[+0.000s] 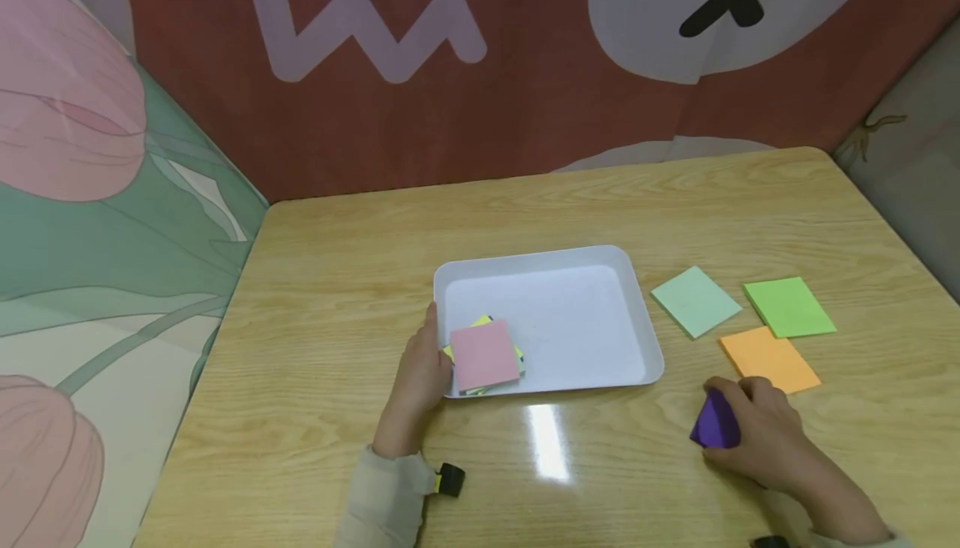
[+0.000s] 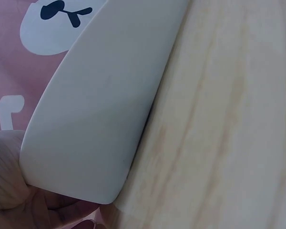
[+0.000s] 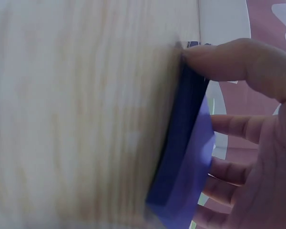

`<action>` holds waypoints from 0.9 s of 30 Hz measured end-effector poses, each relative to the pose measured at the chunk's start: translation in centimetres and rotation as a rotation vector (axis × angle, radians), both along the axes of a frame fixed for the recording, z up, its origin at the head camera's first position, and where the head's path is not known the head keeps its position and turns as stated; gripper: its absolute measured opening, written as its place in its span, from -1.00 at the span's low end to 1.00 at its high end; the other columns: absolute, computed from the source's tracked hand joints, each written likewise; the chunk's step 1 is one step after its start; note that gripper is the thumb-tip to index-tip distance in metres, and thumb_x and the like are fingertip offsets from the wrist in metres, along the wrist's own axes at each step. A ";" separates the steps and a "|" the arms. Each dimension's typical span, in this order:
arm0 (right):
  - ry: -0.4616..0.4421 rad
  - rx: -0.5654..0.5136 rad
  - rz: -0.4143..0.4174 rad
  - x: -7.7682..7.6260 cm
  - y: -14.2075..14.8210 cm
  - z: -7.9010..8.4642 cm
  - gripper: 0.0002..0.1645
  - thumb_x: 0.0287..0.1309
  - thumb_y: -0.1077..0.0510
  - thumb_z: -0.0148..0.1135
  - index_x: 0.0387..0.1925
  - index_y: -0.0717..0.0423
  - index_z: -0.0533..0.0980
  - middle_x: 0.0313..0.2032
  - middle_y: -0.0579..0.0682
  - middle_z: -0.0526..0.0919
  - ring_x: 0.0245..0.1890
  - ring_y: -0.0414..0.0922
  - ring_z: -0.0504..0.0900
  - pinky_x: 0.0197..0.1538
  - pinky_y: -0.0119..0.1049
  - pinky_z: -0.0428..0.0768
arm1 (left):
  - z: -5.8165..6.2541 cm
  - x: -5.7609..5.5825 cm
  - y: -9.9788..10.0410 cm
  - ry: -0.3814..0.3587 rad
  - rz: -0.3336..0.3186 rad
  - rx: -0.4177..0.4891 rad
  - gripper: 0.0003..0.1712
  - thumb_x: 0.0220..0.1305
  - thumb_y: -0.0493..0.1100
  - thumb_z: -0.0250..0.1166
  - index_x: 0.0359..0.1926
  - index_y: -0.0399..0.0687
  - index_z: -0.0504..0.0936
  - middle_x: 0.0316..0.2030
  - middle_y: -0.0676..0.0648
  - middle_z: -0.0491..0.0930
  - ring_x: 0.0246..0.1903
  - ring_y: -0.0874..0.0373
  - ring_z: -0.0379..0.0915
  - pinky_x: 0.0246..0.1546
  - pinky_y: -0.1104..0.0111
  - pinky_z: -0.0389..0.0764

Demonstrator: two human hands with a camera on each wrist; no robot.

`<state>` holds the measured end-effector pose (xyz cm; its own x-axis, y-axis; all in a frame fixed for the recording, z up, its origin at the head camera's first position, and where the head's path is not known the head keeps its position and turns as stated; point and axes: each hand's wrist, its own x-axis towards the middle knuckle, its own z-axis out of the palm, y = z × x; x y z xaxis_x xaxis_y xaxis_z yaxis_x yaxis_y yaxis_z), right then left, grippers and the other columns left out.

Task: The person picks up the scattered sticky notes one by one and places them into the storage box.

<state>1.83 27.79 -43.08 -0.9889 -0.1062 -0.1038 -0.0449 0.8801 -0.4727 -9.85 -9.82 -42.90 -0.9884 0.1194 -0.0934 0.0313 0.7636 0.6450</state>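
My left hand (image 1: pixel 422 369) grips the left wall of a white rectangular tray (image 1: pixel 645 335), thumb at the rim and fingers along the outside. In the left wrist view the tray's outer wall (image 2: pixel 95 100) fills much of the picture. A pink sticky note pad (image 1: pixel 486 354) lies on top of yellow and green ones in the tray's near left corner. To the right of the tray, my right hand (image 1: pixel 768 435) pinches a purple sticky note pad (image 1: pixel 716 423) between thumb and fingers. This pad is tilted up on its edge, close over the table in the right wrist view.
Three more pads lie right of the tray: pale mint (image 1: pixel 696 302), bright green (image 1: pixel 790 307) and orange (image 1: pixel 768 359), the last touching the green one. The wooden table (image 1: pixel 337 281) ends at a patterned cloth (image 1: pixel 525 131) behind and at the left.
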 end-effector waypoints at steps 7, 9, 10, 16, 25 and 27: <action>0.034 0.075 0.031 -0.2 -0.1 0.1 -0.16 -0.57 -0.04 0.45 -0.07 0.11 0.39 -0.23 0.36 0.23 -0.30 0.23 0.26 -0.38 0.08 0.32 | -0.3 -0.1 -0.1 0.010 0.000 -0.001 -0.30 0.08 -0.42 -0.18 0.29 -0.23 -0.14 0.16 -0.42 0.21 0.09 -0.24 0.14 0.09 -0.06 0.23; 0.059 0.091 0.040 -0.1 -0.1 0.1 -0.20 -0.58 -0.05 0.45 -0.11 0.08 0.41 -0.25 0.36 0.24 -0.32 0.22 0.28 -0.41 0.07 0.35 | -0.4 -0.2 -0.1 0.017 -0.002 0.004 -0.30 0.08 -0.42 -0.18 0.29 -0.24 -0.13 0.16 -0.42 0.22 0.09 -0.24 0.14 0.09 -0.06 0.23; 0.073 0.096 0.040 -0.1 -0.1 0.2 -0.21 -0.59 -0.05 0.45 -0.13 0.07 0.42 -0.25 0.35 0.25 -0.33 0.21 0.29 -0.41 0.07 0.37 | -0.4 -0.2 -0.1 0.018 -0.003 0.005 -0.30 0.08 -0.42 -0.18 0.29 -0.24 -0.14 0.15 -0.42 0.22 0.09 -0.25 0.14 0.09 -0.07 0.23; 0.155 0.094 0.015 -0.3 -0.5 0.1 -0.28 -0.68 -0.04 0.46 -0.24 0.02 0.44 -0.28 0.33 0.27 -0.36 0.22 0.31 -0.44 0.09 0.36 | -0.4 0.0 -0.1 0.022 -0.003 0.002 -0.30 0.08 -0.42 -0.18 0.29 -0.24 -0.13 0.16 -0.41 0.21 0.09 -0.25 0.14 0.09 -0.06 0.23; 0.295 0.077 0.012 -0.8 -1.1 0.1 -0.25 -0.77 -0.01 0.47 -0.27 0.05 0.44 -0.33 0.29 0.29 -0.40 0.16 0.30 -0.47 0.00 0.31 | -0.5 0.0 -0.2 0.032 -0.002 0.009 -0.30 0.07 -0.41 -0.17 0.28 -0.26 -0.12 0.14 -0.44 0.23 0.08 -0.26 0.15 0.08 -0.07 0.25; 0.295 0.073 0.013 -0.9 -1.3 0.2 -0.25 -0.76 -0.01 0.46 -0.26 0.06 0.44 -0.31 0.31 0.29 -0.39 0.18 0.31 -0.47 0.04 0.34 | -0.5 -0.1 -0.1 0.028 -0.002 0.016 -0.30 0.08 -0.41 -0.17 0.29 -0.25 -0.12 0.15 -0.42 0.22 0.09 -0.25 0.14 0.09 -0.06 0.24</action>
<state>0.88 26.51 -42.83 -0.9760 -0.1222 0.1803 -0.1829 0.9095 -0.3732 -9.91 -9.95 -43.40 -0.9904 0.1228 -0.0634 0.0514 0.7531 0.6559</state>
